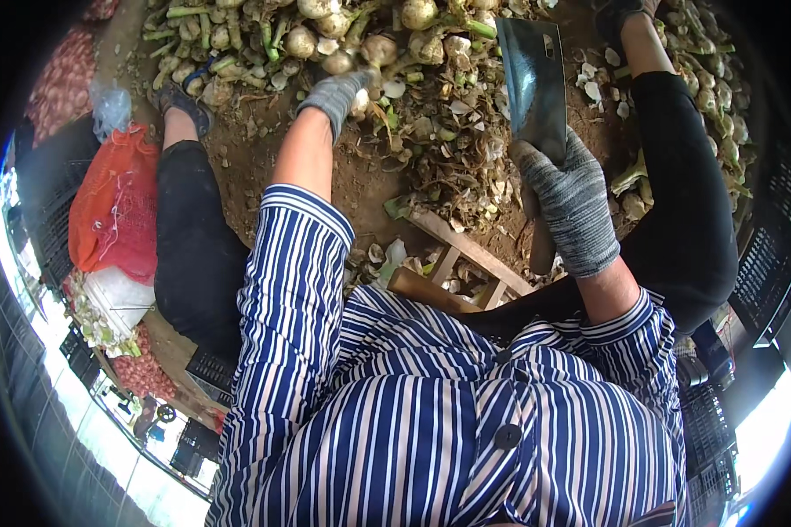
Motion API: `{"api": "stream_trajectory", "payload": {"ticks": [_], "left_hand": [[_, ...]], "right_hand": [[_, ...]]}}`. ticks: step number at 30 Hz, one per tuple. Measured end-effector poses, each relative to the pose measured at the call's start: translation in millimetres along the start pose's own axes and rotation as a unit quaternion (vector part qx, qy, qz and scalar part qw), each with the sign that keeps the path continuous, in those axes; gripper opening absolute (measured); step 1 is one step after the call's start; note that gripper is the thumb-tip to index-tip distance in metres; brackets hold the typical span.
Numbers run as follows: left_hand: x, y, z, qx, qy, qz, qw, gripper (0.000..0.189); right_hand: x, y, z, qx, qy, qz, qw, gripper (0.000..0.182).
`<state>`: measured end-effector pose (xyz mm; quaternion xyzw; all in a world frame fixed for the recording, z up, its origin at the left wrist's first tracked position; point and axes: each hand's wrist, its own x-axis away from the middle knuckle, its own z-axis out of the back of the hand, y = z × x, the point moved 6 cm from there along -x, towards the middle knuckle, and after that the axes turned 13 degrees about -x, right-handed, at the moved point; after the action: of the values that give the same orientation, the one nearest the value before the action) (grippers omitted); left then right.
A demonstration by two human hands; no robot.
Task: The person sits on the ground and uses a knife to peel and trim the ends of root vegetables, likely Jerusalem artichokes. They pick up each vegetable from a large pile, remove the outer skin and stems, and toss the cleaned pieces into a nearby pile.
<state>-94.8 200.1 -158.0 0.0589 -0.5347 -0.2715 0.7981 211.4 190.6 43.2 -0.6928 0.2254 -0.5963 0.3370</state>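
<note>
My left hand point(339, 95), in a grey knit glove, reaches down to the near edge of a heap of pale, papery-skinned bulbs with thick stalks point(300, 42), garlic or onion. Its fingers are blurred and partly hidden. A whitish bulb point(360, 103) shows right beside them, and I cannot tell whether it is gripped. In my right hand point(570, 197), also gloved, is a cleaver point(537, 82) with a broad dark blade and a hole near one top corner. The blade points away from me, and the handle's end shows below my palm.
Dry skins and trimmings point(465, 148) litter the soil between my legs. Close to me is a wooden slatted frame point(471, 253). More stalked bulbs point(705, 99) lie at right, beside black plastic crates point(768, 283). Red mesh sacks point(115, 204) stand left of my leg.
</note>
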Motion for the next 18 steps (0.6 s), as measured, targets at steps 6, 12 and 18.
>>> {"api": "stream_trajectory", "payload": {"ticks": [6,12,18], "left_hand": [[38,-19,-43,-0.307,-0.154,-0.084,0.935,0.04],[75,-19,-56,-0.512,-0.013,0.013,0.859,0.06],[70,8,-61,-0.412,0.049,0.027,0.909,0.084]], "right_hand": [[-7,0,9,-0.016,-0.016,0.043,0.999,0.035],[-6,0,17,-0.003,-0.003,0.074,0.997,0.032],[-6,-4,21,-0.034,-0.005,0.05,0.998,0.031]]}}
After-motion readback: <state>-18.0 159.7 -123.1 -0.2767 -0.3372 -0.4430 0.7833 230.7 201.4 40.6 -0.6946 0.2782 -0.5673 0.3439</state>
